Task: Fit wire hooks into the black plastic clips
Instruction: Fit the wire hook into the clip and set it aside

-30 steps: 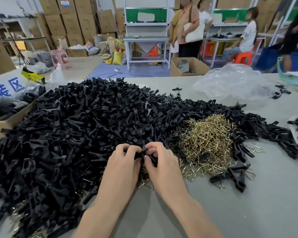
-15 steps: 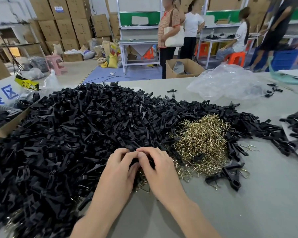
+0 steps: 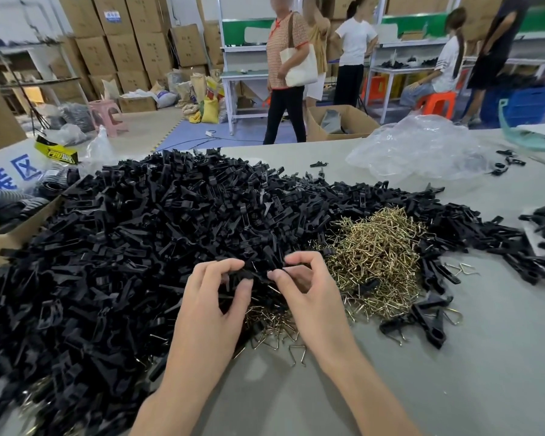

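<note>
Head view. Your two hands work at the near edge of a big pile of black clips [image 3: 132,253], which covers the left and middle of the grey surface [image 3: 453,379].

Your left hand [image 3: 208,309] pinches one black clip [image 3: 246,274] between thumb and fingers. Your right hand [image 3: 312,305] sits just beside it, with thumb and forefinger curled toward each other at the clip's right end. Whether they hold a wire hook is too small to tell.

Half a second ago both hands were pressed together, fingertips touching over the clip. Now a narrow gap has opened between them and the fingers have lifted a little. That suggests the push-in is either just finished or being re-gripped. The hook's seat in the clip is hidden, so you cannot count this one as done yet.

The heap of wire hooks [image 3: 378,259], brass-coloured, lies just right of your right hand and touches the clip pile. A few loose hooks [image 3: 297,354] lie between your wrists. Some clips with wire showing [image 3: 428,322] rest near the heap's right side.

Far right is a crumpled clear plastic bag [image 3: 422,149]. At the left edge is a cardboard box [image 3: 13,240]. People stand and sit beyond the surface.
</note>
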